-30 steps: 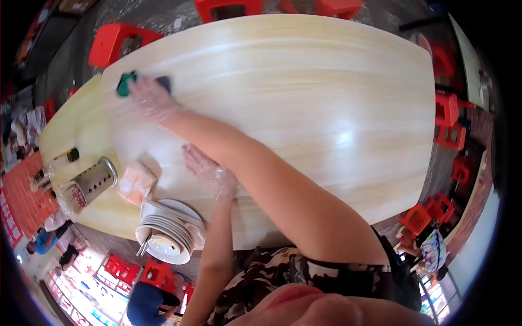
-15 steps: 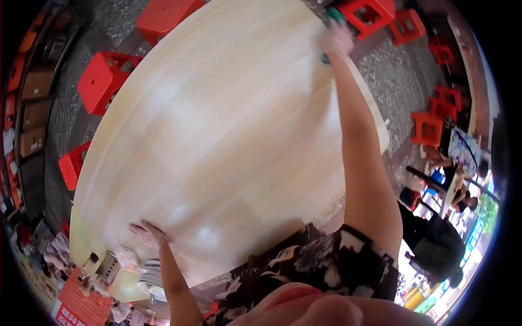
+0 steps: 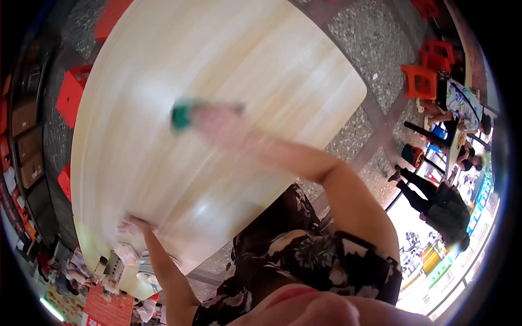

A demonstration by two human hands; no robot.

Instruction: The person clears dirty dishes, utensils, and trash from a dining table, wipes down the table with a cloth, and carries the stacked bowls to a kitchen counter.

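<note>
Two hands on one pale wood-grain table. Right hand is out over the middle, badly blurred, on top of a green cloth. Cloth juts out on the left side of that hand; a darker scrap, perhaps more of it, shows by its far right. Whether the fingers clamp the cloth or only press it, cannot tell.

Left hand is nearer the body, well apart from the right; fingers extended, nothing in them, palm apparently resting on the surface. Just on the body side of it: a tissue pack, a perforated metal holder to the left of that, and a plate stack partly behind the left forearm. Off to the right hand's left, past the table edge, a red stool.

Judgement: wiping the tabletop is the step in hand. A further stroke would call for the cloth kept flat under the right palm, with even pressure, and the left hand braced clear of its path.
</note>
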